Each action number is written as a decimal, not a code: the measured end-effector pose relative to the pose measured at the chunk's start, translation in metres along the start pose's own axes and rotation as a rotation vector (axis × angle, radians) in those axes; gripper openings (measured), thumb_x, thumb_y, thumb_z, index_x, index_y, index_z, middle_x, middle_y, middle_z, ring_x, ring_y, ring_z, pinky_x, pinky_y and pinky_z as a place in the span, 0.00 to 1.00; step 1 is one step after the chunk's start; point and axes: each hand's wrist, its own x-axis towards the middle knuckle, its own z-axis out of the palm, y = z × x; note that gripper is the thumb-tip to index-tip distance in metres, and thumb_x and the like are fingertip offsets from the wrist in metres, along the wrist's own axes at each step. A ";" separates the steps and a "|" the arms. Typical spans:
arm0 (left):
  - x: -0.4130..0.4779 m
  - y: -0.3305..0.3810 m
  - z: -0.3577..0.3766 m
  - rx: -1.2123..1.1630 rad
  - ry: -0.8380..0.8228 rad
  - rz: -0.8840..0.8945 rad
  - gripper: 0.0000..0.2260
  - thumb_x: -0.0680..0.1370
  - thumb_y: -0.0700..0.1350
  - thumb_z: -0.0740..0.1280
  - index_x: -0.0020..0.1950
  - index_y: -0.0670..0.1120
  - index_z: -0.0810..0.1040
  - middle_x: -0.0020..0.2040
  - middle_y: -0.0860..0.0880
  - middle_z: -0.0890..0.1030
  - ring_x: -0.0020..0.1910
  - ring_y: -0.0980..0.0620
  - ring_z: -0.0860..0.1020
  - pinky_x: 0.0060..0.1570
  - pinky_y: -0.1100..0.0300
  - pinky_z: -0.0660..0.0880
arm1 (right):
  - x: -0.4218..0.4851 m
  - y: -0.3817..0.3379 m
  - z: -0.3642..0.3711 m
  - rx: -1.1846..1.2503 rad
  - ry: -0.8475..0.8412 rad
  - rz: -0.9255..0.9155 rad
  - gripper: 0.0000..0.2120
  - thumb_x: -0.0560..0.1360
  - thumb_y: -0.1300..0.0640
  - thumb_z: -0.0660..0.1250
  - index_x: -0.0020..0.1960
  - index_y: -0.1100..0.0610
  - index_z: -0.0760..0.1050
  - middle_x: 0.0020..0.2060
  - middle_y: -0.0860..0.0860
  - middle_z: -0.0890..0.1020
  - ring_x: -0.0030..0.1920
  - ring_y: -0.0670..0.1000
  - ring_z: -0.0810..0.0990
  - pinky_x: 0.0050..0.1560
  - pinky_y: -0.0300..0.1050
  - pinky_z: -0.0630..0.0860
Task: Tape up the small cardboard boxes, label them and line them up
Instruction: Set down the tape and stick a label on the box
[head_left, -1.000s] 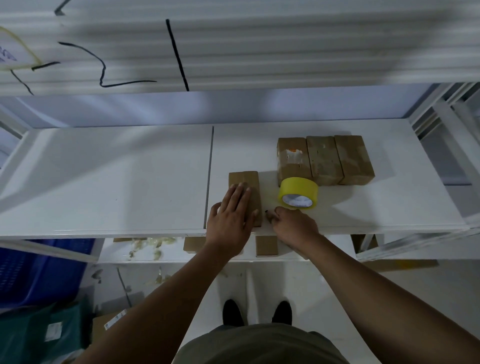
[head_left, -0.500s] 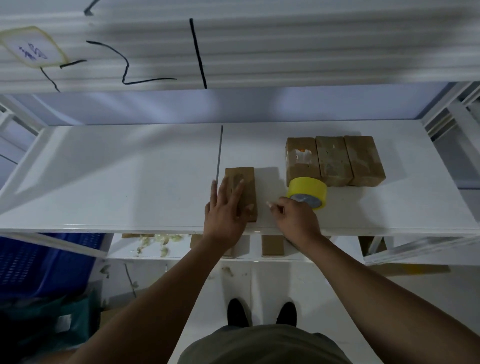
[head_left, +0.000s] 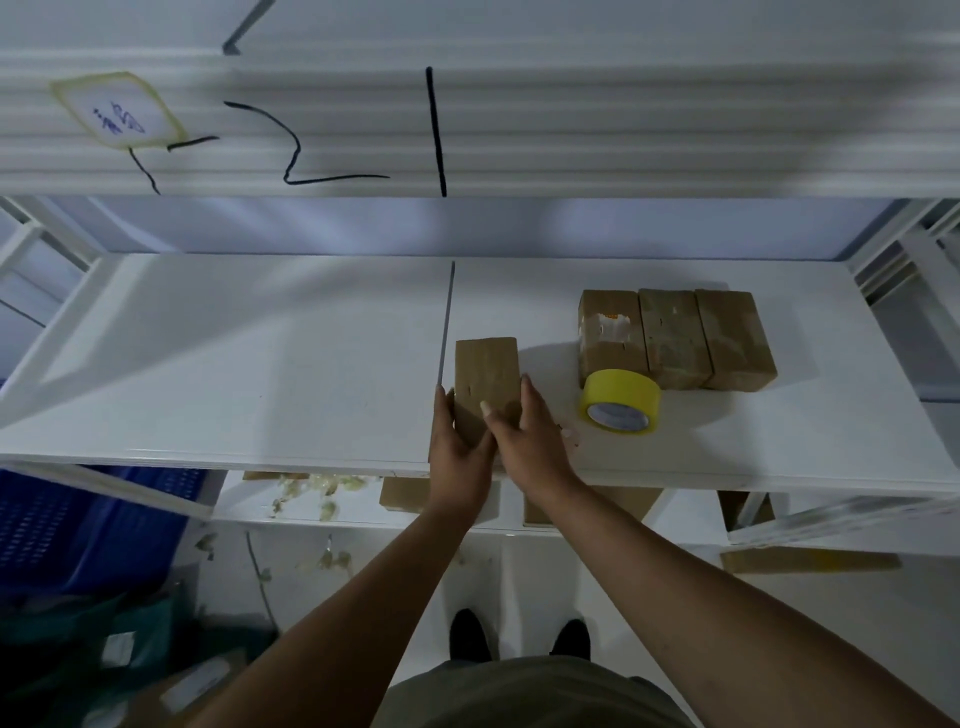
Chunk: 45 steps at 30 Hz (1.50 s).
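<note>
A small brown cardboard box (head_left: 486, 371) lies on the white shelf (head_left: 260, 374) near its front edge, beside the seam. My left hand (head_left: 457, 457) grips its left side and my right hand (head_left: 530, 441) lies over its near right part, both holding it. A yellow tape roll (head_left: 621, 400) stands just right of my right hand. Behind the roll, three cardboard boxes (head_left: 675, 338) sit side by side in a row; the leftmost carries a whitish patch on top.
An upper shelf edge (head_left: 467, 130) with black marker lines and a taped paper label (head_left: 117, 111) overhangs. Below are more cardboard boxes (head_left: 402, 493) on a lower shelf, a blue crate (head_left: 88, 525) at left, and a metal frame (head_left: 904, 260) at right.
My left hand slid from the top of the box to its left side. My right hand left the shelf beside the tape roll and came onto the box.
</note>
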 end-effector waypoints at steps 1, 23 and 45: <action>-0.002 0.005 0.000 -0.040 0.003 0.015 0.27 0.80 0.46 0.72 0.76 0.59 0.65 0.71 0.55 0.77 0.69 0.57 0.78 0.67 0.49 0.79 | 0.001 0.000 0.000 0.045 0.037 0.013 0.28 0.82 0.46 0.67 0.79 0.54 0.65 0.72 0.52 0.75 0.72 0.54 0.75 0.67 0.40 0.70; 0.012 0.077 -0.005 -0.101 -0.276 -0.132 0.23 0.83 0.61 0.63 0.73 0.52 0.73 0.62 0.49 0.83 0.58 0.47 0.84 0.53 0.48 0.85 | 0.003 -0.019 -0.048 0.191 0.203 -0.019 0.17 0.80 0.33 0.64 0.48 0.44 0.84 0.41 0.43 0.87 0.45 0.45 0.86 0.51 0.54 0.84; 0.024 0.045 -0.006 0.077 -0.113 -0.142 0.18 0.86 0.57 0.60 0.65 0.48 0.81 0.55 0.48 0.86 0.54 0.50 0.85 0.55 0.52 0.84 | 0.030 0.007 -0.036 0.066 0.003 0.092 0.20 0.82 0.36 0.64 0.63 0.49 0.80 0.54 0.48 0.85 0.55 0.51 0.83 0.59 0.50 0.79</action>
